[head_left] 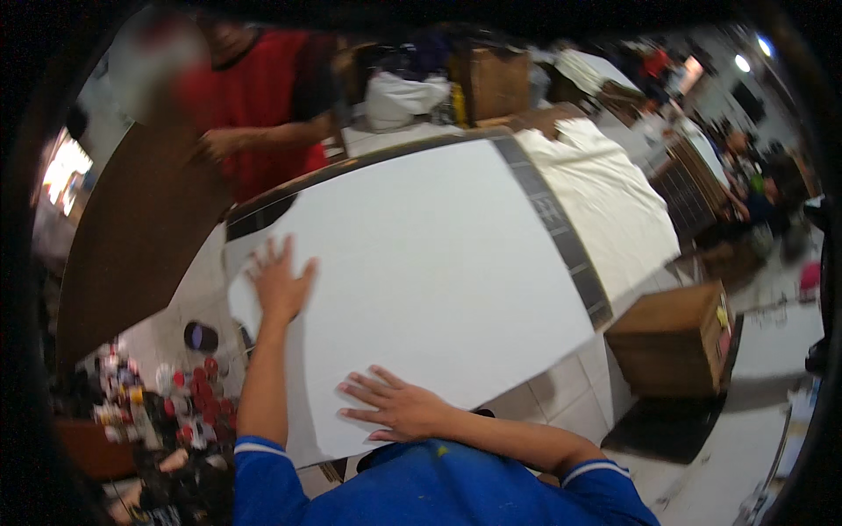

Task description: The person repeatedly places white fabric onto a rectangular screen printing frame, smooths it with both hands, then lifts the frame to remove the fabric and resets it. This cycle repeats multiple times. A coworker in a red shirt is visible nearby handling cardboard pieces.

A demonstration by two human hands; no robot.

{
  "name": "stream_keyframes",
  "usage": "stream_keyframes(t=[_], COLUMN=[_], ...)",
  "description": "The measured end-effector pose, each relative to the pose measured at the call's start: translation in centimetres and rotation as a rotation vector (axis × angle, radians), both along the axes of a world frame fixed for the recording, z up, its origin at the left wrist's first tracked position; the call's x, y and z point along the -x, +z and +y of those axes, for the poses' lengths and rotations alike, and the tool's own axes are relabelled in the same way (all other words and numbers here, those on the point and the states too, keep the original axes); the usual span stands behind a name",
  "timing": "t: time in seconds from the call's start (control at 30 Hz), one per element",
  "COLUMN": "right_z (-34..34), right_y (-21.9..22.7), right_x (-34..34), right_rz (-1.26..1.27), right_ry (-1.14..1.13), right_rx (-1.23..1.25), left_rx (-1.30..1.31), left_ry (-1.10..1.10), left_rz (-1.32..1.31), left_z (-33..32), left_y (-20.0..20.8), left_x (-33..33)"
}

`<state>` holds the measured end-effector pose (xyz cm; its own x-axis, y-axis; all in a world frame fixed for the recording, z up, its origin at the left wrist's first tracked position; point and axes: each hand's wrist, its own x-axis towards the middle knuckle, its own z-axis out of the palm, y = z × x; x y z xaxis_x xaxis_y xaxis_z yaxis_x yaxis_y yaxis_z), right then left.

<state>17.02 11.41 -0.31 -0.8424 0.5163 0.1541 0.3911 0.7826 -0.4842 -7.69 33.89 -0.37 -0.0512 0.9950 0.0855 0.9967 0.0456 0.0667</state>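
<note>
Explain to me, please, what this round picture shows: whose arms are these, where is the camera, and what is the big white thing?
There is no machine here. The camera is worn on a person's head and looks down, so the two arms in blue sleeves rising from the lower edge are that person's own. The lens is very wide, so straight edges look bent and the corners are dark.

The big white thing is a large sheet, perhaps paper or thin board, lying on a table with a dark border. The left hand lies flat, fingers spread, near the sheet's left edge. The right hand lies flat near its lower edge. Neither hand grips anything; both press on the sheet.

Across the table stands another person in a red shirt, with a hand on a large brown board. A wooden box stands on the floor to the right, and small bottles crowd the lower left.
</note>
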Motion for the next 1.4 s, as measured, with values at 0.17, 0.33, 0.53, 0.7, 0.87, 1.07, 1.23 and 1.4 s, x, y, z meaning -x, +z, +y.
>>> stream_keyframes(t=[0.17, 0.33, 0.53, 0.7, 0.87, 1.07, 1.23, 1.4], right_z=[-1.2, -4.8, -11.8, -16.7, -14.6, -10.7, -10.4, -8.9], right_y=[-2.2, -1.9, -3.4, -7.4, -10.7, -11.3, -11.2, -10.1], right_x=[-3.1, -11.5, -32.7, -47.6, -52.3, -53.0, -59.7, -69.3], right_rz=[0.109, 0.064, 0.585, 0.505, 0.540, 0.383, 0.386, 0.620], right_ry=[0.165, 0.286, -0.250, -0.987, -1.164, -0.860, -0.912, -1.324], right_rx=[0.015, 0.188, 0.866, 0.836, 0.852, 0.679, 0.812, 0.682], left_rx=[0.048, 0.066, 0.070, 0.160, 0.274, 0.090, 0.158, 0.289], left_ry=[0.164, 0.273, 0.297, 0.323, 0.118, -0.425, -0.694, -0.924], left_rz=[0.032, 0.020, -0.003, -0.009, -0.278, -0.625, -0.867, -0.833], left_z=[0.0, -5.1, -17.9, -28.1, -28.8, -22.2, -18.9, -18.0], left_y=[-0.6, -1.5, -2.2, -1.5, 2.4, 4.3, 4.8, 4.8], left_x=[-0.2, -3.0, -14.2, -27.9, -37.5, -49.8, -59.5, -64.8])
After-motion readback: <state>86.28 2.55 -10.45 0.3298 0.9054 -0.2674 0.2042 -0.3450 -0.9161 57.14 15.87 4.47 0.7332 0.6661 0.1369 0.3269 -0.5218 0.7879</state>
